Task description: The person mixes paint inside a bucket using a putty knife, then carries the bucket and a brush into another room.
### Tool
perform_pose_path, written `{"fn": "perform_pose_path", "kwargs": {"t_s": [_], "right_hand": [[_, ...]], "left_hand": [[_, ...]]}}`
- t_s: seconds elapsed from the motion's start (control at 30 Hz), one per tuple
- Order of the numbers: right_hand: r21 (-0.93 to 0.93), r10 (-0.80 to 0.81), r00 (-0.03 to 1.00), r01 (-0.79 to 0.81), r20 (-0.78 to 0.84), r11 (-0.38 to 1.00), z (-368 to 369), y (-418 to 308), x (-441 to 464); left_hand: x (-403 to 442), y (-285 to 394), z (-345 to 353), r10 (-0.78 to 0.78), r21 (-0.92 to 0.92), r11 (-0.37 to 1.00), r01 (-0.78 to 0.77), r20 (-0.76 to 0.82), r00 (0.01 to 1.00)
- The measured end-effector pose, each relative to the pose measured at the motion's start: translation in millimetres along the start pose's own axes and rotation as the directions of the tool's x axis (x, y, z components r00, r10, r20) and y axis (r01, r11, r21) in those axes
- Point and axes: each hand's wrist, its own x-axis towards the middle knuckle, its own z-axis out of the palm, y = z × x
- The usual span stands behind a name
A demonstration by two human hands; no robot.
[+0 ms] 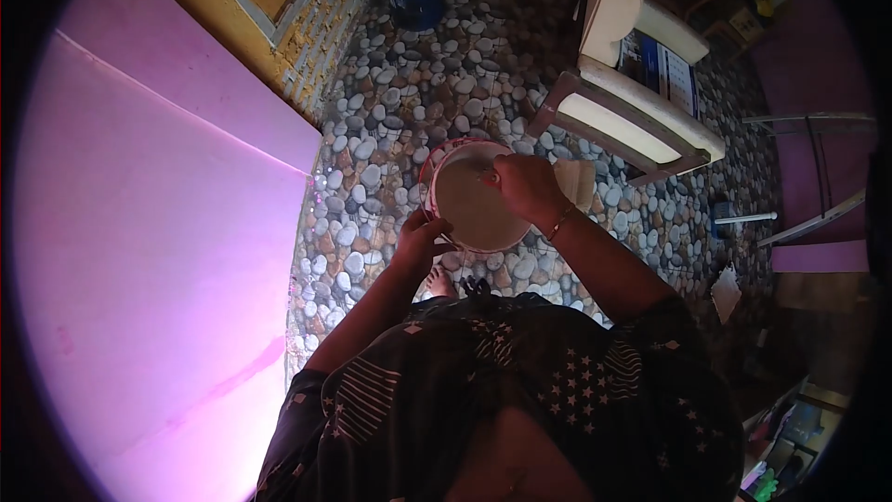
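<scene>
Left hand (417, 240): narrowed on the near-left rim of the tub (462, 156).
Tub: between both hands; probably stiff and fairly light, best gripped by opposite rims.
Right hand (530, 188): curled at the far-right rim; cannot tell what it pinches.

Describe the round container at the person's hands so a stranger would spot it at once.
Start at the big pink wall on the left and move right onto the pebble-patterned floor. The round container is in the middle, between the left hand and the right hand. Its wide mouth and red edging distinguish it from the blue container beyond.
</scene>
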Motion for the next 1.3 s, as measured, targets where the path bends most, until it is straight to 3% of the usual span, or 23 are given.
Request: {"fn": "perform_pose_path", "kwargs": {"t_s": [0.1, 0.23, 0.33, 0.43, 0.53, 0.63, 0.73, 0.93, 1.03, 1.13, 1.23, 1.3], "right_hand": [[0.007, 0.063, 0.992, -0.064, 0.108, 0.998, 3.0, 2.4, 12.5], [0.041, 0.166, 0.956, -0.181, 0.241, 0.983, 9.0, 1.5, 27.4], [0.148, 0.136, 0.968, -0.169, 0.208, 0.974, 22.2, 6.5, 48.9], [0.208, 0.094, 0.995, -0.099, 0.035, 0.973, 22.1, 16.3, 81.5], [0.083, 0.038, 0.999, -0.039, 0.007, 0.996, 8.1, 39.4, 121.4], [-0.018, -0.006, 0.999, 0.006, 0.04, 1.0, -1.6, 71.4, 150.4], [-0.039, -0.004, 0.985, 0.011, 0.172, 0.999, -7.6, 89.4, 167.1], [0.169, 0.037, 0.981, -0.07, 0.189, 0.983, -4.3, 97.5, 199.6], [0.227, 0.054, 0.993, -0.077, 0.106, 0.971, -5.2, 100.6, 225.2], [0.071, 0.021, 0.998, -0.017, -0.059, 0.997, -14.7, 118.3, 264.1], [-0.112, 0.034, 0.999, -0.03, 0.028, 0.993, -15.6, 137.9, 285.1], [-0.089, 0.111, 0.987, -0.1, 0.12, 0.991, -17.4, 141.3, 295.2]], "left_hand": [[20.8, 23.7, -6.8, -0.002, 0.106, 0.994, 0.004, -0.018, 1.0], [44.2, 46.9, -5.9, 0.003, 0.116, 0.993, -0.001, -0.021, 1.0], [63.8, 57.6, -6.6, -0.001, 0.087, 0.996, 0.0, 0.013, 1.0], [82.3, 65.3, -1.7, 0.0, 0.071, 0.997, -0.002, 0.019, 1.0], [109.1, 82.0, 5.9, 0.019, 0.091, 0.996, -0.019, 0.004, 1.0], [134.1, 91.6, 13.8, 0.007, 0.066, 0.998, -0.005, -0.02, 1.0], [156.7, 106.5, 31.1, 0.025, 0.042, 0.999, -0.023, -0.069, 0.997], [198.2, 126.0, 51.2, 0.037, 0.021, 0.999, -0.035, -0.085, 0.996], [211.6, 141.9, 52.2, 0.033, 0.007, 0.999, -0.032, -0.068, 0.997], [230.8, 165.1, 56.4, 0.028, 0.017, 0.999, -0.027, -0.059, 0.998], [257.4, 185.3, 54.2, 0.03, -0.01, 0.999, -0.03, -0.038, 0.999], [284.2, 195.4, 46.9, 0.012, -0.027, 1.0, -0.013, -0.032, 0.999]]}}
